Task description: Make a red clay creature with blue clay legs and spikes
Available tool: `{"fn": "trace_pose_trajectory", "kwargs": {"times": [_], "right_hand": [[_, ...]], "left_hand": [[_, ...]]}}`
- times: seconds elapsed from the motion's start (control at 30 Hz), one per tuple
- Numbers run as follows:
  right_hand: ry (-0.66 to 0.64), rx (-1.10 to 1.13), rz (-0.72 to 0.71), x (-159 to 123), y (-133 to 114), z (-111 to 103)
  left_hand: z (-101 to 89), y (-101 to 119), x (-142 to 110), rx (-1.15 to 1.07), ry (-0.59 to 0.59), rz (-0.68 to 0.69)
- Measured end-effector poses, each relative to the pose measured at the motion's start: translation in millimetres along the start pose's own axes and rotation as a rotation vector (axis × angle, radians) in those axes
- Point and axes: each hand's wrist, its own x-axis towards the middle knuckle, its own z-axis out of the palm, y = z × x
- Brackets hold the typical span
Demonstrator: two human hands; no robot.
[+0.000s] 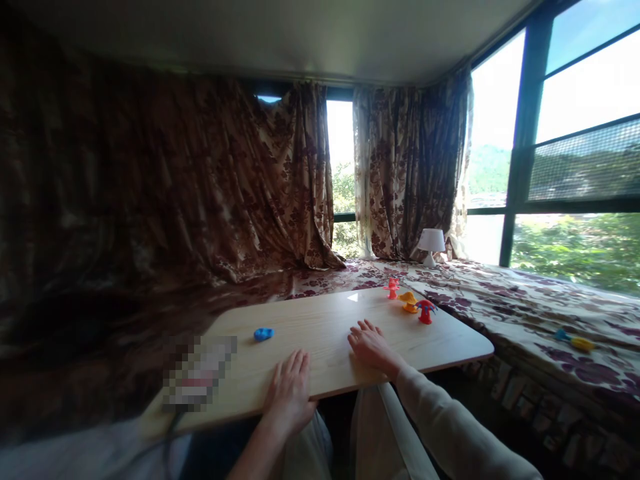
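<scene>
My left hand (290, 381) lies flat over the near edge of a light wood table (320, 320), its fingers stretched out. On the tabletop to the right rests my right hand (373, 345), fingers extended and slightly apart. Neither hand holds anything. Beyond my left hand is a small blue object (263, 334), its kind unclear. Past my right hand stand small toy-like pieces: a pink-red tiered one (393, 289), a yellow one (409, 303) and a red one with blue parts (425, 312).
A blurred-out object (203, 373) with a dark cable lies at the table's left end. A flower-patterned cloth surface (515, 307) holds a white lamp (431, 243) and a blue-and-yellow item (580, 343). Patterned curtains (280, 187) hang behind; windows (575, 167) are on the right.
</scene>
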Motion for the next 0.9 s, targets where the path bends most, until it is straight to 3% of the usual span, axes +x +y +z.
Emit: {"fn": "trace_pose_trajectory", "kwargs": {"times": [0.13, 0.27, 0.37, 0.47, 0.57, 0.67, 0.8, 0.9], "right_hand": [[0.004, 0.017, 0.053, -30.7, 4.8, -2.3], [0.023, 0.028, 0.01, -57.5, -14.6, -0.7], [0.048, 0.038, -0.069, -53.1, -37.0, 5.9], [0.047, 0.036, -0.071, -29.0, -49.7, 10.6], [0.032, 0.028, 0.025, -5.0, -41.0, 7.1], [0.022, 0.021, 0.08, -1.4, -17.8, -1.4], [0.024, 0.038, 0.089, -31.9, 2.8, -7.0], [0.019, 0.044, 0.027, -58.3, -3.0, -4.1]], "left_hand": [[0.6, -0.9, -1.1, -0.017, -0.002, -0.011], [1.7, -2.1, -2.0, -0.013, -0.004, -0.012], [0.1, -1.3, -2.0, 0.001, -0.013, -0.009], [-1.7, 0.0, -1.9, 0.014, -0.026, -0.001], [-0.9, 0.1, -1.3, 0.019, -0.026, 0.003], [1.9, -1.0, -0.1, 0.007, -0.01, 0.005], [3.2, -1.9, 0.1, -0.011, -0.003, -0.001], [0.9, -1.2, -1.9, -0.014, -0.005, 0.006]]}}
